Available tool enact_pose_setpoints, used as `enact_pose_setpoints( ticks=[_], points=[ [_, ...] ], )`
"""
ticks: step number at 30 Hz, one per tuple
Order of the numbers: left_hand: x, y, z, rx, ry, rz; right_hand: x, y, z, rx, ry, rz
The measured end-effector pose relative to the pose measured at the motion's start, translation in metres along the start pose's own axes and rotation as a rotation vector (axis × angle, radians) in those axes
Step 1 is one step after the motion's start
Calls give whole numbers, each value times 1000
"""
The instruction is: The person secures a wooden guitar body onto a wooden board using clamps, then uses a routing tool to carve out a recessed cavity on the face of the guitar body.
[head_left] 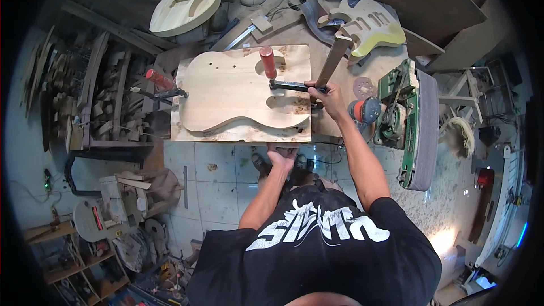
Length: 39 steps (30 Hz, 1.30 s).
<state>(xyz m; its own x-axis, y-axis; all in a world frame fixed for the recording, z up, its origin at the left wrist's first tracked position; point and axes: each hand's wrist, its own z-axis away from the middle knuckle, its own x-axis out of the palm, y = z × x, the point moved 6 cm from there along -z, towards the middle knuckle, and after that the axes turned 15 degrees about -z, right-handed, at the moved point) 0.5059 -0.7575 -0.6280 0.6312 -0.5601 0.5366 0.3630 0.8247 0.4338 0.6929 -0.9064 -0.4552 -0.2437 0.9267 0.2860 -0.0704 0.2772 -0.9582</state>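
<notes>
A pale wooden guitar body point(226, 93) lies flat on a burl-figured wooden board point(243, 135) at the bench's front. My right hand point(330, 99) is closed round the dark bar end of a red-handled clamp point(268, 62), just past the board's right edge. That clamp's screw end bears on the guitar body near its right cutout. My left hand point(282, 157) reaches up to the board's front edge from below; its fingers are mostly hidden under the wood. A second red-handled clamp point(160, 79) grips the left end of the guitar body and board.
Two more guitar bodies, one bare point(190, 1) and one yellowish point(368, 27), rest at the back. An orange-topped sander point(365, 110) and a green belt sander point(396, 119) stand at right. Wood offcuts point(107, 90) fill a rack at left. A stool point(93, 218) stands lower left.
</notes>
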Motion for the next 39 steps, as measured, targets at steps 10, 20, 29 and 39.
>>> enact_pose_setpoints(
  ticks=[10,20,29,39],
  points=[
    [-21,9,20,-117,-147,-140,-4,-22,-5,-56,-48,108],
    [92,193,120,617,-204,-852,-4,-30,-1,-79,-51,97],
    [247,249,67,1086,-193,-962,-3,-27,-2,-61,-64,112],
    [267,259,34,280,-1119,-977,6,-33,3,-48,-3,126]
  ],
)
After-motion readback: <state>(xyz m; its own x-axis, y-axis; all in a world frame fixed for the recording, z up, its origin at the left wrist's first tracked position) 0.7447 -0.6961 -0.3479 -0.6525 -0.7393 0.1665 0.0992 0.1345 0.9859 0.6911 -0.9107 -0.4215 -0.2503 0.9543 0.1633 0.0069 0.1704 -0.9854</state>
